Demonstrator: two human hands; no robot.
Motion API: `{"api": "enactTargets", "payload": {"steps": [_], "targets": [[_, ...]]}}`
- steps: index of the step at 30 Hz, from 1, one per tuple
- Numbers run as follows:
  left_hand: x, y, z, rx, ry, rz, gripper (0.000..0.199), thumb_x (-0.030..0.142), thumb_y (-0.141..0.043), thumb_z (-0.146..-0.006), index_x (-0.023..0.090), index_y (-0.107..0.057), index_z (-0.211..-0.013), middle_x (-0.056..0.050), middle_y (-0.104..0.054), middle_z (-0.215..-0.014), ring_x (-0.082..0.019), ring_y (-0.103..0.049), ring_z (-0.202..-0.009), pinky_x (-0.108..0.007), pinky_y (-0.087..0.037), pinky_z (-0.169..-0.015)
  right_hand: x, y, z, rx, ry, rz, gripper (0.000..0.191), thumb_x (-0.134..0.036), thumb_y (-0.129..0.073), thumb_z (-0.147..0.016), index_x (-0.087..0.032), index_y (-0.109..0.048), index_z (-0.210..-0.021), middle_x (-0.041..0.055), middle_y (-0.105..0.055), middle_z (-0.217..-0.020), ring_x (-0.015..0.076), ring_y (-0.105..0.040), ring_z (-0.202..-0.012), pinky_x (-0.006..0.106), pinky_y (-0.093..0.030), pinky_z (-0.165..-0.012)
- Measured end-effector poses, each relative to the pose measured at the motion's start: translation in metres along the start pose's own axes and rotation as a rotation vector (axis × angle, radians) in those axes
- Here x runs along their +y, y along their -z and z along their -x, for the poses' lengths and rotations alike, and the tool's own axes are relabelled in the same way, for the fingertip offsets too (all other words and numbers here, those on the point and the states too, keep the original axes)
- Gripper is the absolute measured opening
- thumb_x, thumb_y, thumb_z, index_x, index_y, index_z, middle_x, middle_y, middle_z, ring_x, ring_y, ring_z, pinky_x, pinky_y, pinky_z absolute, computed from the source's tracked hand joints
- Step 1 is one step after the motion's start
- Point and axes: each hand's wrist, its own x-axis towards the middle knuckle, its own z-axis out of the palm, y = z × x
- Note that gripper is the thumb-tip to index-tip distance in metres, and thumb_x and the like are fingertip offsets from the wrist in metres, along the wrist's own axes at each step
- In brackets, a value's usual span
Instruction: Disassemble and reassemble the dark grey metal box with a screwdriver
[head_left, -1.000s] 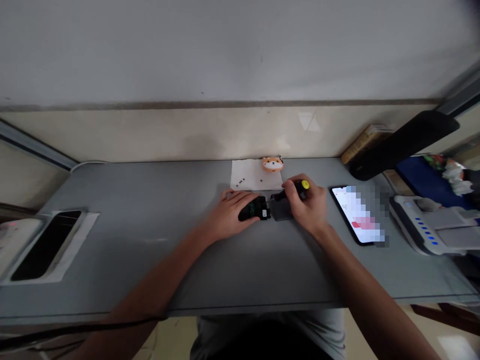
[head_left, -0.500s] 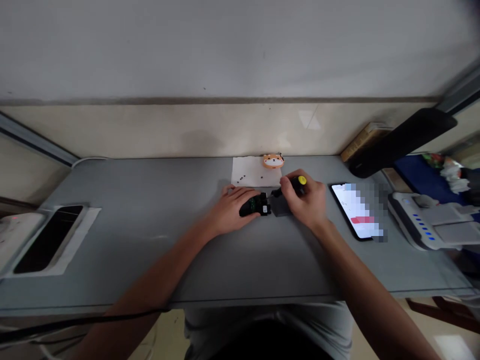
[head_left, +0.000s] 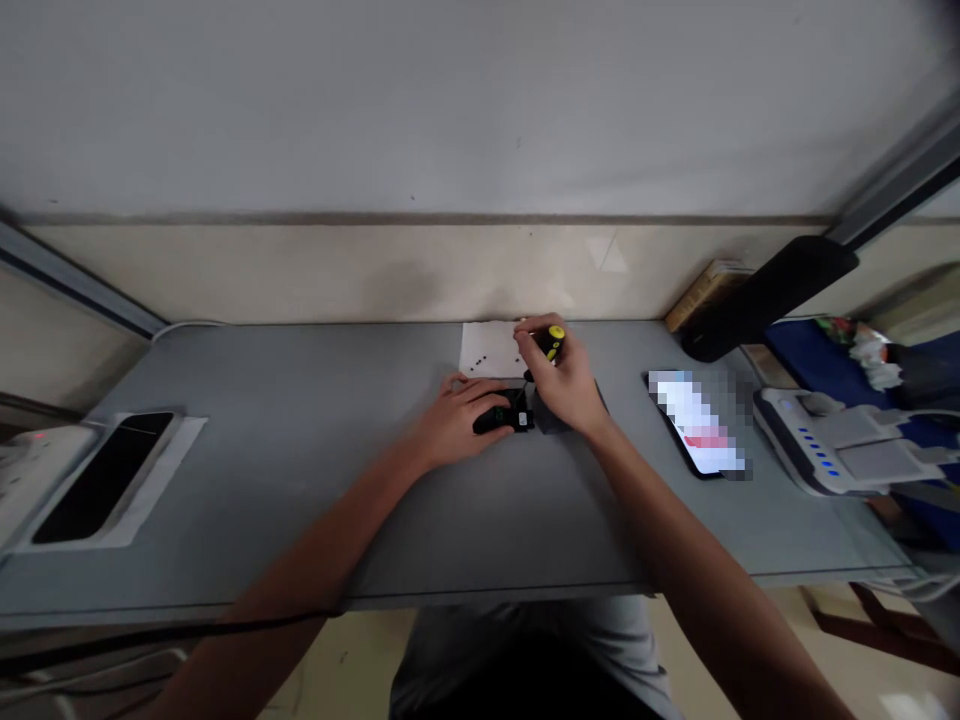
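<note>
My left hand (head_left: 463,424) is closed around a small black device (head_left: 521,420) with a green circuit board showing and a white label at its right end. It keeps the device down on the grey table. My right hand (head_left: 568,382) grips a screwdriver (head_left: 555,343) with a black and yellow handle. The screwdriver leans, its tip pointing down at the right part of the device; whether it touches a screw is too small to tell. Beneath my right hand lies a dark flat piece (head_left: 551,424). Several tiny dark screws (head_left: 478,362) lie on white paper (head_left: 487,338) behind the device.
On the right, a lit phone (head_left: 694,425) lies beside a white charging dock (head_left: 802,440). A black cylinder (head_left: 772,295) leans near the wall. At far left a dark phone (head_left: 105,480) rests on white paper. A black cable (head_left: 172,637) crosses the table's front left.
My right hand has moved left and up with the screwdriver, which now stands steeper over the device. It now hides the orange animal-faced item on the paper. My left hand keeps its hold.
</note>
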Motion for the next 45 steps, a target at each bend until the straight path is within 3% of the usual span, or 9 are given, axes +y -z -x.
{"api": "enactTargets", "payload": {"steps": [5,9,12,15,18,26,34,39,45], "targets": [[0.000,0.000,0.001,0.015,-0.019,-0.020,0.022,0.040,-0.064,-0.098,0.025,-0.071,-0.114,-0.007,-0.070,-0.135,-0.025,-0.067,-0.122,-0.048,-0.039,-0.114,-0.001,-0.002,0.011,-0.120,-0.125,-0.352,0.037,-0.059,-0.070,-0.088,-0.025,-0.056,-0.084,-0.0025,-0.060,-0.072,0.0126,-0.056,-0.063,0.031,-0.048,-0.065],[0.000,0.002,0.001,-0.013,-0.022,-0.010,0.025,0.041,-0.060,-0.101,0.024,-0.070,-0.116,-0.006,-0.070,-0.135,-0.024,-0.066,-0.123,-0.048,-0.039,-0.115,0.001,-0.002,0.013,-0.061,-0.172,-0.440,0.044,-0.069,-0.068,-0.084,-0.025,-0.059,-0.082,-0.0062,-0.045,-0.061,0.0106,-0.042,-0.054,0.028,-0.037,-0.054],[-0.002,0.002,0.001,-0.016,-0.018,0.003,0.023,0.039,-0.064,-0.099,0.024,-0.070,-0.114,-0.007,-0.070,-0.135,-0.024,-0.066,-0.123,-0.048,-0.040,-0.114,0.001,0.000,0.010,-0.040,-0.249,-0.586,0.052,-0.077,-0.053,-0.089,-0.027,-0.065,-0.093,-0.0040,-0.044,-0.064,0.0133,-0.043,-0.057,0.031,-0.040,-0.057],[-0.004,0.002,0.002,-0.014,-0.024,0.020,0.023,0.039,-0.066,-0.097,0.025,-0.070,-0.115,-0.008,-0.070,-0.134,-0.026,-0.066,-0.124,-0.049,-0.040,-0.113,0.001,0.004,0.009,-0.021,-0.285,-0.645,0.043,-0.068,-0.065,-0.087,-0.025,-0.066,-0.089,-0.0006,-0.054,-0.075,0.0139,-0.051,-0.066,0.032,-0.046,-0.065],[-0.004,0.002,0.002,-0.014,-0.038,0.032,0.024,0.040,-0.064,-0.099,0.025,-0.070,-0.115,-0.009,-0.070,-0.135,-0.026,-0.065,-0.125,-0.050,-0.040,-0.113,0.001,0.008,0.010,-0.035,-0.258,-0.654,0.038,-0.059,-0.077,-0.081,-0.024,-0.061,-0.082,0.0001,-0.061,-0.083,0.0136,-0.057,-0.071,0.032,-0.048,-0.071],[-0.001,0.004,0.003,-0.007,-0.039,0.034,0.025,0.040,-0.062,-0.100,0.024,-0.070,-0.117,-0.008,-0.070,-0.134,-0.026,-0.065,-0.124,-0.048,-0.042,-0.111,0.004,0.009,0.010,-0.023,-0.192,-0.544,0.042,-0.056,-0.073,-0.087,-0.026,-0.045,-0.081,-0.0070,-0.051,-0.065,0.0108,-0.049,-0.059,0.028,-0.042,-0.061],[0.000,0.002,0.003,-0.013,0.004,0.043,0.024,0.039,-0.063,-0.099,0.024,-0.070,-0.116,-0.009,-0.070,-0.134,-0.026,-0.065,-0.124,-0.049,-0.040,-0.112,0.002,0.012,0.009,-0.093,-0.239,-0.569,0.042,-0.066,-0.053,-0.096,-0.028,-0.066,-0.109,-0.0001,-0.055,-0.081,0.0150,-0.054,-0.072,0.033,-0.049,-0.072],[0.001,0.002,0.003,-0.004,-0.010,0.053,0.023,0.036,-0.060,-0.100,0.025,-0.069,-0.118,-0.008,-0.069,-0.135,-0.024,-0.064,-0.126,-0.046,-0.042,-0.111,0.002,0.015,0.010,-0.154,-0.174,-0.490,0.029,-0.055,-0.064,-0.095,-0.026,-0.062,-0.092,0.0005,-0.063,-0.091,0.0151,-0.062,-0.082,0.035,-0.051,-0.080],[0.001,0.003,0.002,-0.029,-0.007,0.047,0.025,0.038,-0.060,-0.100,0.027,-0.068,-0.121,-0.007,-0.069,-0.135,-0.026,-0.064,-0.125,-0.050,-0.040,-0.112,0.001,0.014,0.011,-0.064,-0.150,-0.383,0.041,-0.053,-0.077,-0.084,-0.026,-0.045,-0.082,-0.0059,-0.059,-0.071,0.0117,-0.057,-0.061,0.030,-0.048,-0.063]]}}
